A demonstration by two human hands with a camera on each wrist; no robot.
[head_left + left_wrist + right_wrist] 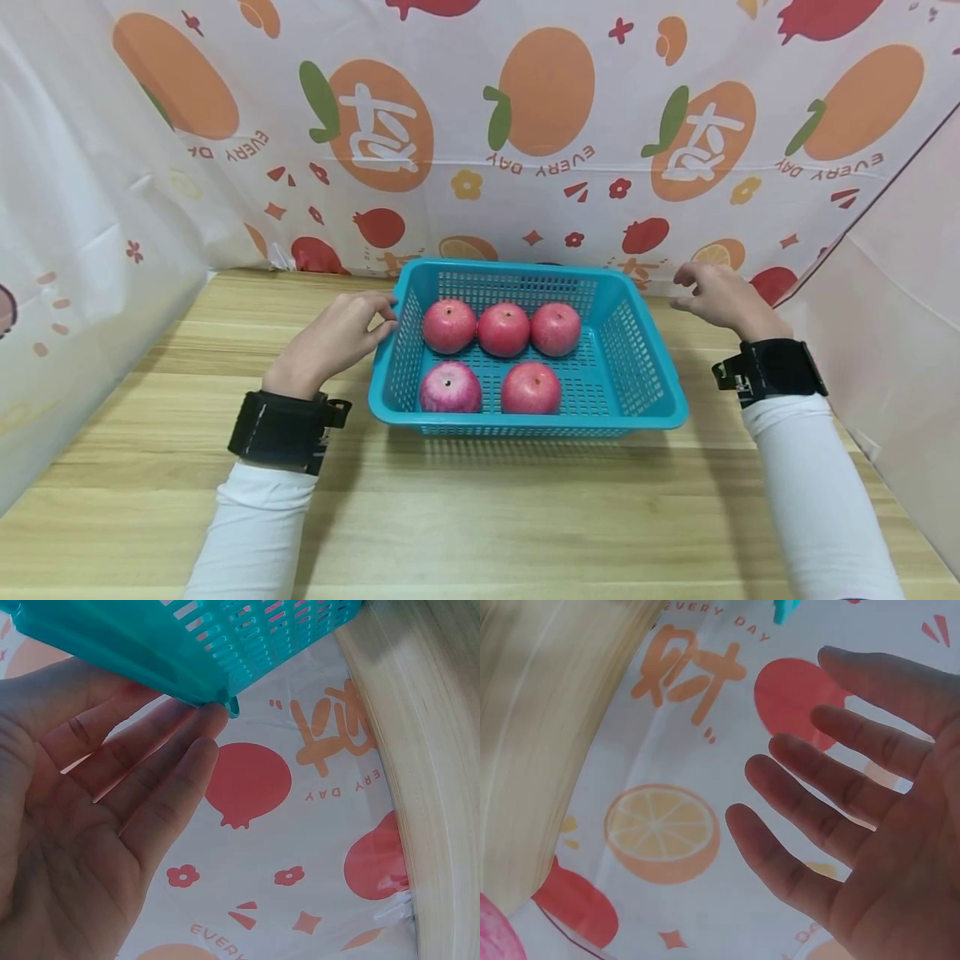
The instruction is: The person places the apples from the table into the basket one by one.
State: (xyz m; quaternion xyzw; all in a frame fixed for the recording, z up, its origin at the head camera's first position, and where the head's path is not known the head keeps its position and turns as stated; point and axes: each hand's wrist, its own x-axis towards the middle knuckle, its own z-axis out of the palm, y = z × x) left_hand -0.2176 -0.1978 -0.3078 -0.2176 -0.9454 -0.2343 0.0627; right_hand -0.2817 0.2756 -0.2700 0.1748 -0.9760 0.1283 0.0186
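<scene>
A blue plastic basket (645, 423) with perforated walls stands on the wooden table. Inside it, three red apples (504, 330) form a back row. In front lie a pinkish-red apple (531, 388) and a purplish, streaked round fruit (451, 387), whose kind I cannot tell. My left hand (333, 337) is at the basket's left rim; its extended fingertips (201, 720) touch the rim's edge in the left wrist view. My right hand (723, 296) hovers right of the basket, apart from it. Its fingers spread loosely with nothing between them in the right wrist view.
Behind the basket hangs a white curtain (465, 217) printed with fruit, rising from the table's back edge. White sheeting also borders the left and right sides. Wooden table (480, 517) surface extends in front of the basket. Each wrist wears a black strap (281, 429).
</scene>
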